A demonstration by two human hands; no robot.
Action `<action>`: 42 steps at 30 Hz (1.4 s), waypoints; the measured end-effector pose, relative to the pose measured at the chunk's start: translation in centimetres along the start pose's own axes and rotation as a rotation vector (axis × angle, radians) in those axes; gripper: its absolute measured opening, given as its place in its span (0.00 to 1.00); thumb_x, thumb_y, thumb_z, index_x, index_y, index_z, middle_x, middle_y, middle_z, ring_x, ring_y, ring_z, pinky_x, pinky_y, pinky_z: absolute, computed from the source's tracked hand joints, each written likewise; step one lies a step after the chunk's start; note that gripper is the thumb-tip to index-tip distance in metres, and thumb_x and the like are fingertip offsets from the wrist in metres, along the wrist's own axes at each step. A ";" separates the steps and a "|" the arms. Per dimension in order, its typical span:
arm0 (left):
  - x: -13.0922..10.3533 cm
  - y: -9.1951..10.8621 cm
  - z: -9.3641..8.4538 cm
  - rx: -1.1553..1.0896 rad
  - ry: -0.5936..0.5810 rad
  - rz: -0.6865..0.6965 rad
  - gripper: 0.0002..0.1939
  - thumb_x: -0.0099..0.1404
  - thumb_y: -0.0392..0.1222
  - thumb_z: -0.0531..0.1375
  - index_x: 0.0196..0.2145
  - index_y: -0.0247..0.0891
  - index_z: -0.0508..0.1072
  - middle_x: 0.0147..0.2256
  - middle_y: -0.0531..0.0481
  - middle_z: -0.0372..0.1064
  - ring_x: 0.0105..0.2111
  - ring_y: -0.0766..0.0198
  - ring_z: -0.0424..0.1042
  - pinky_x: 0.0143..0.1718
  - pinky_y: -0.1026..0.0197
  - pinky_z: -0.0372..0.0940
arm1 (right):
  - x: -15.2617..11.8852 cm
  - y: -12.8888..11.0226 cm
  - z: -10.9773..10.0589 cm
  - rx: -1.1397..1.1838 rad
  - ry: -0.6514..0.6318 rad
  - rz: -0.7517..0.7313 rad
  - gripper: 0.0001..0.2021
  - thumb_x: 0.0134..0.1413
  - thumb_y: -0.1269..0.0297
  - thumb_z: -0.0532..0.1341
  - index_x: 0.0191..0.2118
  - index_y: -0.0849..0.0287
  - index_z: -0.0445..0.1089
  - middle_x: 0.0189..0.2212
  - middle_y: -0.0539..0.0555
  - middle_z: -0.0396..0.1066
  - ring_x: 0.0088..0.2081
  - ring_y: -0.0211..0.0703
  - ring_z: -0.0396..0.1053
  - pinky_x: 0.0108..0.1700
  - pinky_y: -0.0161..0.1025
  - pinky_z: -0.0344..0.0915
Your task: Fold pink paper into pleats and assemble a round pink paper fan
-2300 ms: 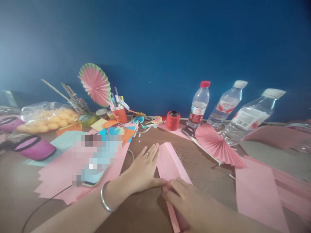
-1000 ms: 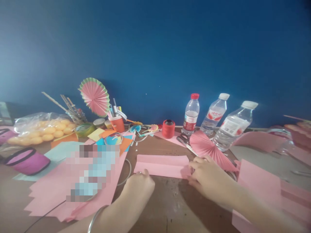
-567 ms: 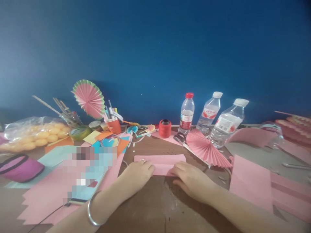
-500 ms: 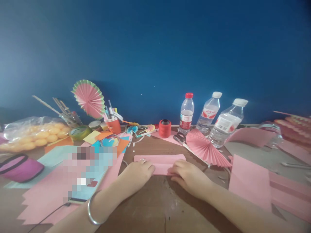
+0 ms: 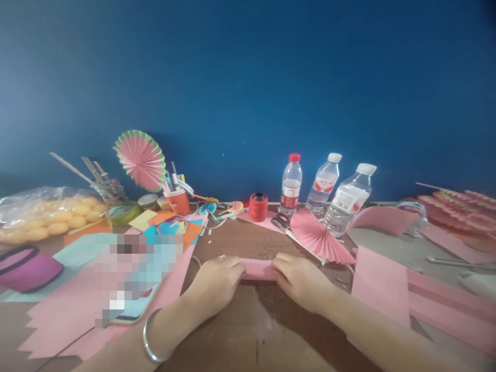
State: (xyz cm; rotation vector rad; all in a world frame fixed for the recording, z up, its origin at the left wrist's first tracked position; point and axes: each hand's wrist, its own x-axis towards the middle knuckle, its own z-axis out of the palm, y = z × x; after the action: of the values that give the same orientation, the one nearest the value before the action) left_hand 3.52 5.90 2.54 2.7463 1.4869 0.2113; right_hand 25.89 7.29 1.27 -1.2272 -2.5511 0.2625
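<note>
Fingers of both hands grip a narrow folded strip of pink paper (image 5: 259, 269) just below the center of the frame, the left hand (image 5: 220, 283) curled over its left end and the right hand (image 5: 301, 283) over its right. A ring (image 5: 222, 257) shows on the left hand, and a silver bracelet (image 5: 149, 338) circles the wrist at lower center-left. Dark specks dot the brown tabletop (image 5: 248, 320) just beyond the strip. Above it, at mid-frame, stands a red spool of thread (image 5: 258, 207), with scissors (image 5: 281, 222) and a pleated pink fan (image 5: 320, 237) to its right. Three plastic bottles, one red-capped (image 5: 291, 188) and two white-capped (image 5: 324, 186), line the right of center, the rightmost two tilted in view. Pink sheets (image 5: 382, 284) spread across the lower right. At center-left, a round pink-and-green paper fan (image 5: 139, 160) rises beside an orange cup (image 5: 177, 202) of pens. A clear bag of yellow balls (image 5: 58, 214) lies at the far left, above a purple pouch-like item (image 5: 31, 268). A blue wall (image 5: 248, 77) fills the upper frame.
</note>
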 end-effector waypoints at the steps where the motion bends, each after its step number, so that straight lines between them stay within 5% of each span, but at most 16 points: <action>1: -0.1 0.2 -0.5 -0.093 -0.023 -0.037 0.12 0.64 0.35 0.49 0.28 0.38 0.70 0.28 0.52 0.69 0.29 0.64 0.68 0.31 0.63 0.59 | -0.1 -0.2 -0.6 0.073 -0.022 0.022 0.09 0.54 0.73 0.51 0.27 0.60 0.65 0.26 0.50 0.66 0.28 0.37 0.64 0.30 0.34 0.55; 7: 0.1 0.3 -2.1 -0.614 -0.289 -0.115 0.09 0.59 0.39 0.52 0.30 0.38 0.72 0.30 0.55 0.72 0.30 0.66 0.69 0.30 0.67 0.60 | -0.2 0.8 -1.9 0.534 -0.243 0.190 0.10 0.49 0.59 0.60 0.26 0.60 0.71 0.23 0.49 0.71 0.27 0.39 0.66 0.27 0.32 0.57; 14: 0.2 0.1 0.0 -0.288 -0.188 -0.013 0.09 0.61 0.36 0.52 0.32 0.40 0.72 0.31 0.53 0.70 0.33 0.64 0.69 0.35 0.63 0.61 | 0.0 2.0 1.0 0.248 -0.132 -0.035 0.04 0.46 0.73 0.59 0.27 0.59 0.72 0.26 0.50 0.70 0.30 0.38 0.66 0.33 0.33 0.58; 20: -0.4 0.4 0.0 0.027 -0.237 0.221 0.11 0.60 0.29 0.50 0.31 0.39 0.71 0.32 0.49 0.68 0.32 0.61 0.69 0.31 0.62 0.62 | -0.4 1.5 -0.6 0.121 -0.178 -0.283 0.09 0.53 0.74 0.54 0.34 0.57 0.71 0.30 0.50 0.68 0.35 0.38 0.64 0.35 0.33 0.58; 24: -1.5 1.7 -0.5 0.112 -0.251 0.147 0.14 0.57 0.24 0.49 0.34 0.36 0.70 0.30 0.46 0.68 0.29 0.59 0.70 0.28 0.61 0.63 | -1.2 0.6 -0.9 -0.146 -0.225 -0.394 0.09 0.53 0.72 0.55 0.27 0.59 0.71 0.26 0.52 0.66 0.33 0.42 0.62 0.31 0.35 0.55; 30: -2.1 3.4 1.4 0.128 -0.229 -0.007 0.16 0.56 0.24 0.48 0.37 0.34 0.71 0.31 0.41 0.70 0.30 0.56 0.71 0.28 0.60 0.64 | -1.3 -1.2 0.9 -0.133 -0.153 -0.305 0.07 0.56 0.71 0.55 0.36 0.57 0.70 0.28 0.51 0.67 0.31 0.40 0.61 0.29 0.35 0.53; 33: -1.9 3.4 1.9 0.108 -0.231 -0.077 0.14 0.59 0.29 0.50 0.40 0.34 0.71 0.31 0.42 0.70 0.29 0.57 0.70 0.28 0.59 0.64 | -1.0 -0.5 0.5 -0.078 -0.227 -0.165 0.11 0.56 0.68 0.54 0.27 0.60 0.71 0.27 0.52 0.68 0.30 0.39 0.64 0.32 0.35 0.54; 38: -1.1 2.8 0.8 0.104 -0.257 -0.041 0.10 0.61 0.33 0.52 0.30 0.35 0.73 0.29 0.44 0.69 0.30 0.57 0.70 0.29 0.60 0.63 | -1.2 1.4 -0.5 0.020 -0.287 0.213 0.07 0.48 0.65 0.60 0.23 0.58 0.69 0.23 0.49 0.68 0.25 0.37 0.63 0.26 0.34 0.50; 42: -0.5 1.9 -0.1 -0.051 -0.234 -0.066 0.09 0.62 0.41 0.53 0.28 0.38 0.71 0.30 0.50 0.68 0.29 0.60 0.68 0.29 0.61 0.61 | -1.1 0.8 -0.2 0.131 -0.207 0.176 0.06 0.48 0.63 0.61 0.26 0.58 0.67 0.27 0.49 0.68 0.30 0.39 0.64 0.29 0.33 0.51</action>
State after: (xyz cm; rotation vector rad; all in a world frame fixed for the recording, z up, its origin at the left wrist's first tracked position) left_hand 4.81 4.39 2.75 2.5720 1.4843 -0.0701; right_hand 27.22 6.97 1.06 -1.4417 -2.5464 0.6159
